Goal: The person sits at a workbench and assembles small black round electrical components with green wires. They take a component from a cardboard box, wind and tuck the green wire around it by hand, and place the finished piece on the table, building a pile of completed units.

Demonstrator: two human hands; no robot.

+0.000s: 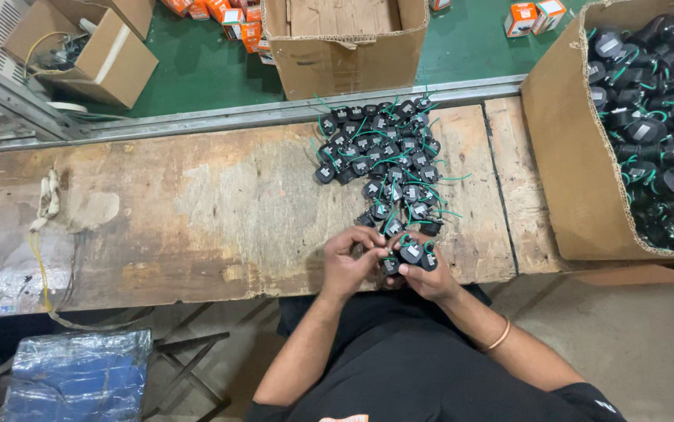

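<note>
Gripped at the near edge of a worn, scuffed wooden workbench (pixel 196 211): a few small black plastic parts (pixel 413 255), blocky with pale labels and thin green wires, clamped in the right hand (pixel 430 275), while the left hand (pixel 350 262) pinched one at its fingertips. Too small and bunched to tell long axis or heading. Heaped just beyond toward the far edge, a loose pile (pixel 387 160) of the same parts; stuffed with more, a cardboard box (pixel 579 172) at the right end.
</note>
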